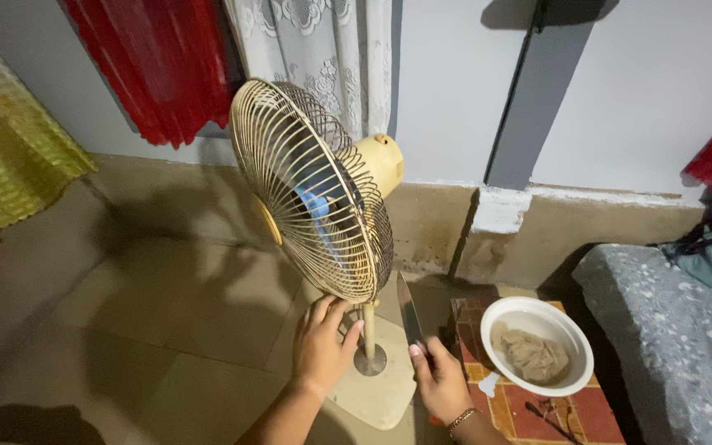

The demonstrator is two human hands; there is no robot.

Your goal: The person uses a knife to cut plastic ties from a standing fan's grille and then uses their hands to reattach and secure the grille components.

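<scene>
A cream standing fan (315,194) with a wire cage and blue blades stands on the tiled floor, its face turned left. My left hand (321,342) rests against the bottom rim of the cage, fingers curled on the wires, just beside the fan's pole. My right hand (438,381) grips a knife (408,309) whose blade points up toward the cage's lower edge. The fan's flat base (377,395) lies between my two hands.
A white bowl (574,342) holding a wet brownish cloth sits on a red and yellow patterned mat (521,408) at right. A grey patterned mattress (677,338) lies far right. Red, white lace and yellow curtains hang along the wall behind.
</scene>
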